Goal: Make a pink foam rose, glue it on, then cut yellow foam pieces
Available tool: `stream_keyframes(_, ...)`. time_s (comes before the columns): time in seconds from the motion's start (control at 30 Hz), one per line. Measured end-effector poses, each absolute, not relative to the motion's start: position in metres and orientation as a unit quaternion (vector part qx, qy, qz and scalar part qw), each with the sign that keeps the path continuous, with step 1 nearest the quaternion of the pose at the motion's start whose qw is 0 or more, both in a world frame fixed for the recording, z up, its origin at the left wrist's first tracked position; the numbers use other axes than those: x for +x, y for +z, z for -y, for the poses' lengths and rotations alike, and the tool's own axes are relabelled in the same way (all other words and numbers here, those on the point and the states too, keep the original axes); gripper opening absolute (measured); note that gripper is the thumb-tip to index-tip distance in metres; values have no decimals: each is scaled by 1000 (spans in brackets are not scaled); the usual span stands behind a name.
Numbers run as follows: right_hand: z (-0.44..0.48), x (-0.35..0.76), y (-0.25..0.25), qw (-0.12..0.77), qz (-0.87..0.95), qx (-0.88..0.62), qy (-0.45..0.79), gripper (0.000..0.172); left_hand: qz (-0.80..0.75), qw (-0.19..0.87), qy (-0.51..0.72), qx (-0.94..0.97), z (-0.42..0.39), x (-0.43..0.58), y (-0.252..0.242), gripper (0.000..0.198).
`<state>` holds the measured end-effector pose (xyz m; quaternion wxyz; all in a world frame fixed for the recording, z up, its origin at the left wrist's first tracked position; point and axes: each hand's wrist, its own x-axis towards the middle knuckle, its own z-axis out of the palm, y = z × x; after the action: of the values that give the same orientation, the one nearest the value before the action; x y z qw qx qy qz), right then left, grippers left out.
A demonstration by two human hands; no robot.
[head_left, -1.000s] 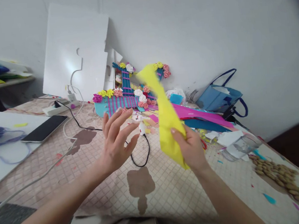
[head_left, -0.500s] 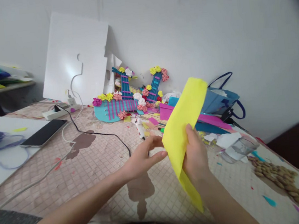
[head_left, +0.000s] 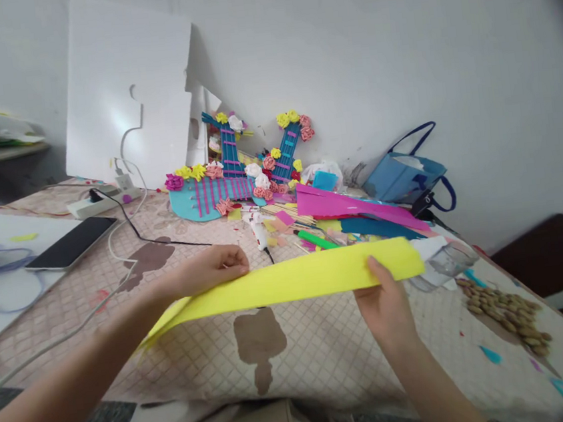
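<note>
A long yellow foam strip [head_left: 299,279] stretches sideways in front of me above the table. My left hand [head_left: 207,271] is closed on its left part, fingers curled over the top edge. My right hand [head_left: 386,300] pinches the strip near its right end, thumb on the front face. Behind the strip lie a white glue gun [head_left: 257,225] with a black cord and a blue craft piece with paper flowers [head_left: 228,186].
Pink and blue foam sheets [head_left: 356,208] are stacked at the right, near a blue bag [head_left: 403,178]. A black phone [head_left: 71,242] lies on a white board at the left. A power strip [head_left: 94,202], a leaning white panel [head_left: 128,93] and scattered nuts [head_left: 503,312] are also here.
The yellow strip went from hanging folded in my right hand to being stretched out flat and level. My left hand took hold of its left part and pulled leftward.
</note>
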<state>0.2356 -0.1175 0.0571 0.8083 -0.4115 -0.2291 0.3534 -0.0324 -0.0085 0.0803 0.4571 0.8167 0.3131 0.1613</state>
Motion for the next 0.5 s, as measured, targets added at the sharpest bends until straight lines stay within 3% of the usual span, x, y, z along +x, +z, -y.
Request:
stream_keyframes(0.1, 132, 254, 9, 723, 213, -494, 433, 35, -355, 294, 107, 881, 3, -51, 49, 24)
stream_keyframes(0.2, 144, 276, -22, 666, 239, -562, 429, 41, -361, 217, 126, 898, 15, -59, 26, 22)
stream_keyframes(0.27, 148, 291, -25, 634, 292, -621, 358, 48, -344, 190, 149, 907, 27, -59, 18, 24)
stream_keyframes(0.37, 143, 303, -6, 565, 429, -693, 128, 53, -329, 161, 151, 918, 42, -55, 14, 41)
stream_keyframes(0.43, 131, 301, 11, 502, 513, -696, -2, 47, -325, 150, 141, 923, 48, -53, 13, 46)
stream_keyframes(0.5, 111, 288, 23, 443, 590, -675, -8, 31, -320, 141, 137, 927, 51, -51, 12, 47)
